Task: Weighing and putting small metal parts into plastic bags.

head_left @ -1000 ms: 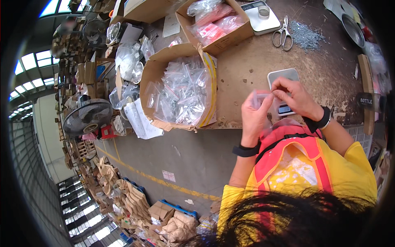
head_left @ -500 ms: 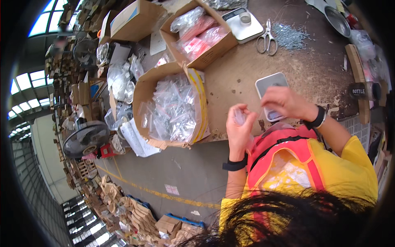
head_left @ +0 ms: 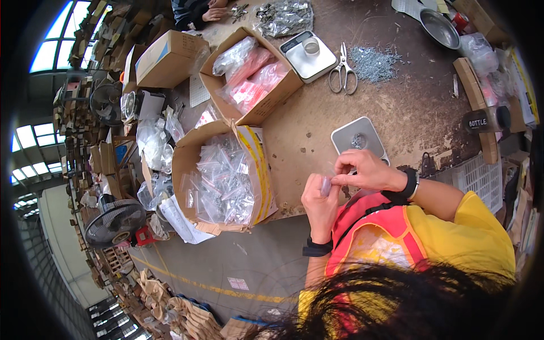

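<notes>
My left hand [head_left: 319, 208] is closed around a small clear plastic bag [head_left: 326, 186], above the table's near edge. The thumb and fingers of my right hand [head_left: 367, 171] pinch together at the top of the same bag; exactly what they grip there is too small to see. Just beyond my right hand lies a small scale [head_left: 343, 137] with a little heap of screws [head_left: 358, 141] on its plate. My right hand overlaps the scale's near edge. To the left stands an open carton [head_left: 184, 154] full of filled clear zip bags [head_left: 226, 178].
Behind it, another carton [head_left: 283, 93] holds clear and red-striped bags. Scissors [head_left: 343, 76], a loose screw pile [head_left: 374, 63] and a second scale [head_left: 318, 67] lie farther back. A metal bowl [head_left: 440, 29] and dark bottle [head_left: 481, 120] are at right. A co-worker's hand [head_left: 214, 12] shows at the far edge.
My right hand has moved off the scale to the bag in my left hand, uncovering the little screw heap. The whole view has shifted, bringing a co-worker's hand into sight.
</notes>
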Demonstrator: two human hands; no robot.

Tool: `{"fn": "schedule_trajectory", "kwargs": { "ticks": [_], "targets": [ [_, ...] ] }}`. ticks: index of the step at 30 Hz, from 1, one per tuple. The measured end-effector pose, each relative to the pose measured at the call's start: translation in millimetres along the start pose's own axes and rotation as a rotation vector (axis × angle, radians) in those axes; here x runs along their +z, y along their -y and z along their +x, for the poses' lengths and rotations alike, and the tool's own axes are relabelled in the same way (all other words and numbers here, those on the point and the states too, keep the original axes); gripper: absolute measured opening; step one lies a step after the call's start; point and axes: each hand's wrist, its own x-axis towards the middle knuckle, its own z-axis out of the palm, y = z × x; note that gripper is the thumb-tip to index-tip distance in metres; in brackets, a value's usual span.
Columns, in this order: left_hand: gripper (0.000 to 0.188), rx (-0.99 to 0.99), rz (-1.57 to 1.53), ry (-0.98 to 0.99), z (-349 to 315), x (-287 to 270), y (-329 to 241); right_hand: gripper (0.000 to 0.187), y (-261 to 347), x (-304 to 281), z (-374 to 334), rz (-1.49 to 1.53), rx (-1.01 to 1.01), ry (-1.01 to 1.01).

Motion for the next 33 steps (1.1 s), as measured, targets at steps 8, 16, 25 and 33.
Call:
{"fn": "schedule_trajectory", "kwargs": {
  "ticks": [8,16,25,33],
  "targets": [
    [0.007,-0.212,-0.429,-0.306,1.7,0.9,40.9,0.021,-56.0,-46.8,-0.1,0.018,0.227,-0.075],
    [0.013,-0.335,-0.391,-0.498,-1.5,-23.8,45.6,0.037,-203.2,-137.6,37.4,-0.679,0.148,-0.628],
    [0.011,-0.335,-0.396,-0.433,-3.6,-17.2,62.9,0.015,-239.9,-154.6,44.2,-0.883,0.215,-0.469],
    [0.011,-0.235,-0.378,-0.451,-15.3,-13.4,83.4,0.01,-156.3,-124.6,17.6,-0.417,0.242,-0.367]
  ]
}}
